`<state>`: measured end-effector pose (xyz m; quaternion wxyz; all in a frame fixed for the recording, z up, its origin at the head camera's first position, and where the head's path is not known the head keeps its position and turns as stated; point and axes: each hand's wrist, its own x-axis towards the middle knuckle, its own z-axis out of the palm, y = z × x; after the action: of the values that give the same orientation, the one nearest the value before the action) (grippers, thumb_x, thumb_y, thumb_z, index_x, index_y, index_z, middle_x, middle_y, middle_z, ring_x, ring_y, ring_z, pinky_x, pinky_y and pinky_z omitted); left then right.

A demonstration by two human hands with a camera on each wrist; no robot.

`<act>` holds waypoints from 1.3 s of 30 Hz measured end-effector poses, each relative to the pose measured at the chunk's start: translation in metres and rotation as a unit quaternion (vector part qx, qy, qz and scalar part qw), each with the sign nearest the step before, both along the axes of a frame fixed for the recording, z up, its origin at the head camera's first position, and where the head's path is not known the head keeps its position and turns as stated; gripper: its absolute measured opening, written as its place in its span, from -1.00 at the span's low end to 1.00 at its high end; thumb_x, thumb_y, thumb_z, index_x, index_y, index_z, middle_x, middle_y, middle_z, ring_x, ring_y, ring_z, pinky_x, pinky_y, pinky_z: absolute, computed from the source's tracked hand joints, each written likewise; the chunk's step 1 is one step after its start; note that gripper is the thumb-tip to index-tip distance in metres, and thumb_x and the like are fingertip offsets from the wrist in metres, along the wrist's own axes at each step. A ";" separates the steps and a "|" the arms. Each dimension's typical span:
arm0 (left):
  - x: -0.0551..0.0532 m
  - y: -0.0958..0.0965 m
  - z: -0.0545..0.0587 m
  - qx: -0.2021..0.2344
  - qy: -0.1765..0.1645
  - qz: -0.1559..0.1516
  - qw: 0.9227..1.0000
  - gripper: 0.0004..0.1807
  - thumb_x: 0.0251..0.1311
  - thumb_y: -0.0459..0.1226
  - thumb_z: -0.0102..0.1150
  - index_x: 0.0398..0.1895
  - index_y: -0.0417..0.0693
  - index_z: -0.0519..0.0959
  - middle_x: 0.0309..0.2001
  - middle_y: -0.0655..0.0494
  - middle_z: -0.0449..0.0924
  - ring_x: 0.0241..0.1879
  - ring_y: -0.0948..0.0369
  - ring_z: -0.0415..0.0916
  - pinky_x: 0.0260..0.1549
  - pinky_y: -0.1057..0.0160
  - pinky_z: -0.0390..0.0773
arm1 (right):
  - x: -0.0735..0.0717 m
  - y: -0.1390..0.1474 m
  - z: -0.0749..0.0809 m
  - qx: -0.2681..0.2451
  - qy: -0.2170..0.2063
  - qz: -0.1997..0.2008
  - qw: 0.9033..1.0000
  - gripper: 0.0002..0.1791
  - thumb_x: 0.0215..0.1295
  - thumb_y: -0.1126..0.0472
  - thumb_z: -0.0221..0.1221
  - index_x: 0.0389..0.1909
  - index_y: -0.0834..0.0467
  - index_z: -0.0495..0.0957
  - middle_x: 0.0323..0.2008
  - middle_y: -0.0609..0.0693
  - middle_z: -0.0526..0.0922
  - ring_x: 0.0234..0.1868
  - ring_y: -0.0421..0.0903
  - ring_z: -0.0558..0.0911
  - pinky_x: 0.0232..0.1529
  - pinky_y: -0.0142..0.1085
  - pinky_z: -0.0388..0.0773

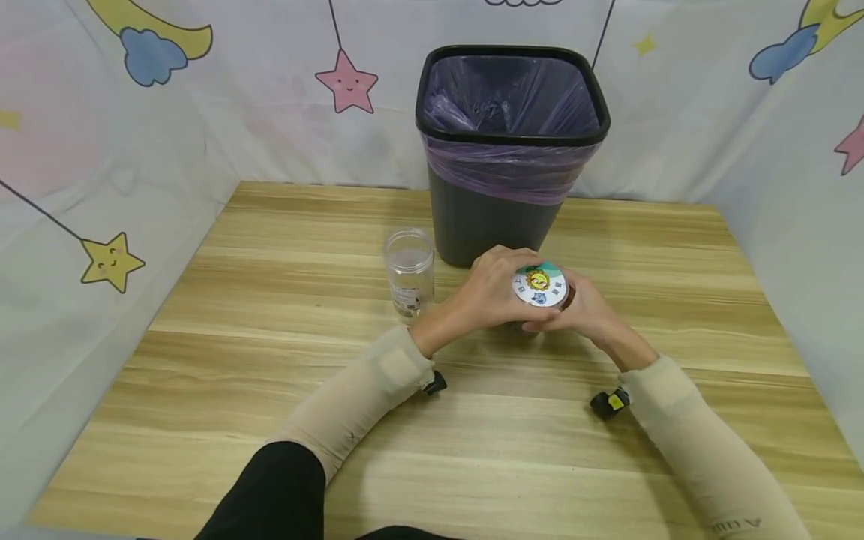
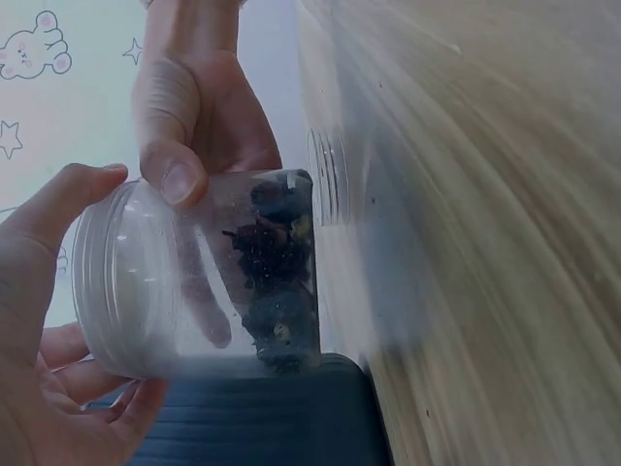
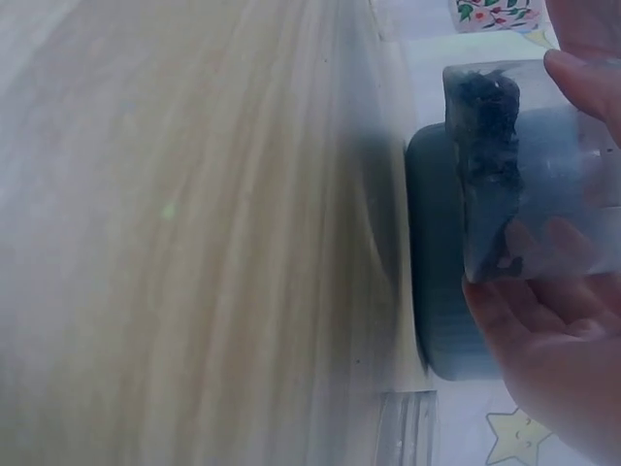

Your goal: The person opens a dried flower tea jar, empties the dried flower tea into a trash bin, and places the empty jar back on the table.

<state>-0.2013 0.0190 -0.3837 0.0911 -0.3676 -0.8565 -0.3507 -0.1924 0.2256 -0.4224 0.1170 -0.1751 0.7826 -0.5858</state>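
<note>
A clear plastic jar (image 2: 155, 282) with a printed round lid (image 1: 540, 283) is between both hands, upright just over the table. Several dark clumps (image 2: 277, 262) lie in its bottom part. My left hand (image 1: 496, 289) grips the lid end from the left, thumb on the near side and fingers curled behind. From the right, my right hand (image 1: 589, 304) grips the jar's body, its thumb (image 2: 179, 183) against the near wall and its fingers showing through the plastic. A second clear jar (image 1: 409, 274) with a label low on its side stands upright left of the hands.
A dark waste bin (image 1: 496, 225) lined with a purple bag (image 1: 513, 172) stands behind the hands at the table's back edge. A low, clear ridged piece (image 3: 406, 427) sits on the wooden table (image 1: 270, 352) right of the bin. Printed cloth walls enclose the back and sides.
</note>
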 end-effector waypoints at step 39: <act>0.004 0.000 0.025 -0.020 -0.081 -0.003 0.997 -0.02 -0.30 0.11 0.65 0.26 -0.12 0.53 -0.06 0.12 0.50 -0.08 0.24 0.32 0.02 0.30 0.31 | 0.011 0.011 0.030 0.028 0.025 0.025 0.999 -0.07 -0.18 0.45 0.56 0.32 0.24 0.39 0.10 0.05 0.58 0.05 -0.09 0.59 0.03 -0.35 0.56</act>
<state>-0.1968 0.0193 -0.3587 0.0130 -0.3426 -0.8667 -0.3622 -0.1817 0.2369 -0.3923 0.1168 -0.2064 0.7965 -0.5561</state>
